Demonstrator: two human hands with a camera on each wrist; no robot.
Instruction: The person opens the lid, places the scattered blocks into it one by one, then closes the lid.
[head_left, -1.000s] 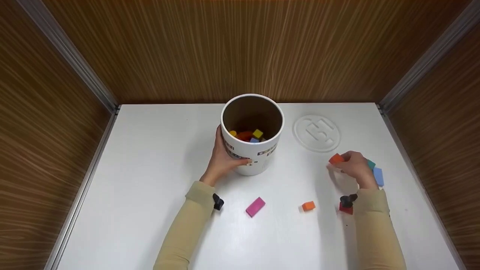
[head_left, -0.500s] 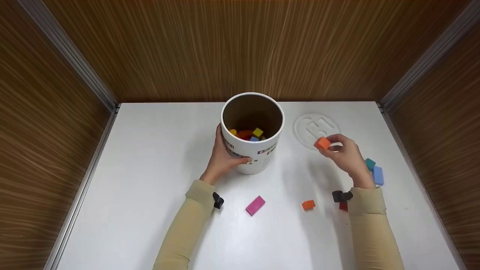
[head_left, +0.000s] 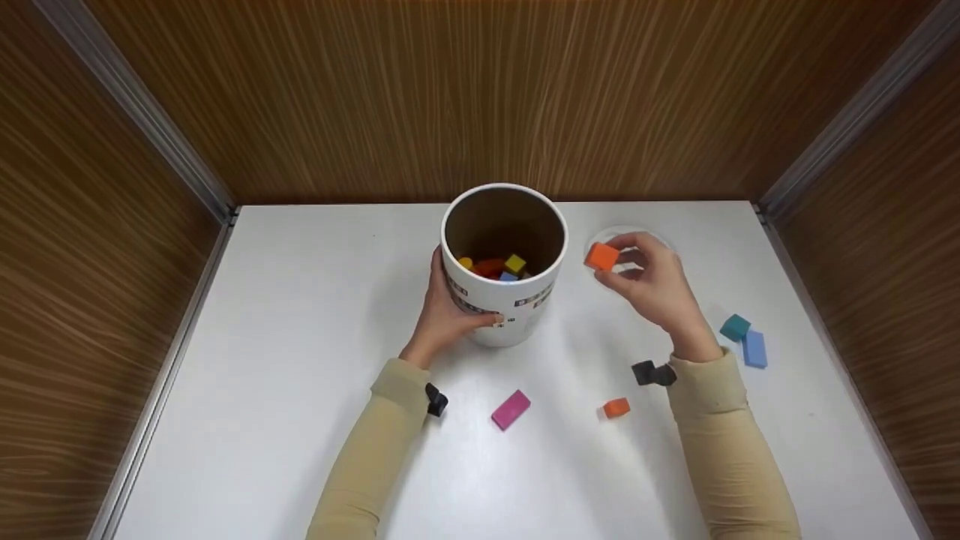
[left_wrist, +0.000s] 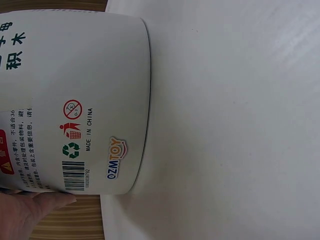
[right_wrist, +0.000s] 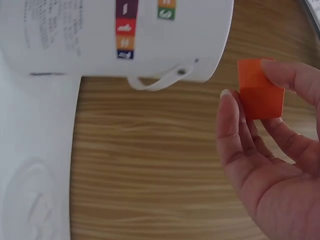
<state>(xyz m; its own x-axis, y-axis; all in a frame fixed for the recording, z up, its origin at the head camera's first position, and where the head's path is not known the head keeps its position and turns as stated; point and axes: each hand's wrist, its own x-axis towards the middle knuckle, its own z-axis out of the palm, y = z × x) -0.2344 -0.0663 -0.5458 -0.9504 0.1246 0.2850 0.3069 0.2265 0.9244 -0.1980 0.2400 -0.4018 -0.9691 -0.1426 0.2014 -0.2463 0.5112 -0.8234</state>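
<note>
My left hand (head_left: 444, 319) holds the white toy bucket (head_left: 517, 319) by its left side, thumb across the front and fingers round behind it. Inside the upright bucket lie several coloured blocks (head_left: 514, 264), yellow, red and blue among them. Between thumb and fingers my right hand (head_left: 656, 285) pinches an orange block (head_left: 602, 256), raised to the right of the bucket. The right wrist view gives this orange block (right_wrist: 260, 90) near the bucket's rim, apart from it. A white strap handle (right_wrist: 160, 81) hangs from the bucket there.
Loose blocks lie on the white table (head_left: 300, 315): pink (head_left: 511, 409), small orange (head_left: 616, 408), teal (head_left: 735, 327) and light blue (head_left: 754, 349). A round white lid (right_wrist: 30, 200) lies right of the bucket, partly behind my right hand. Wood-grain walls (head_left: 375, 97) enclose the table.
My right hand has lifted the orange block from the right side and carried it left and up, toward the bucket. The left hand and bucket stay put. The red block has gone out of sight.
</note>
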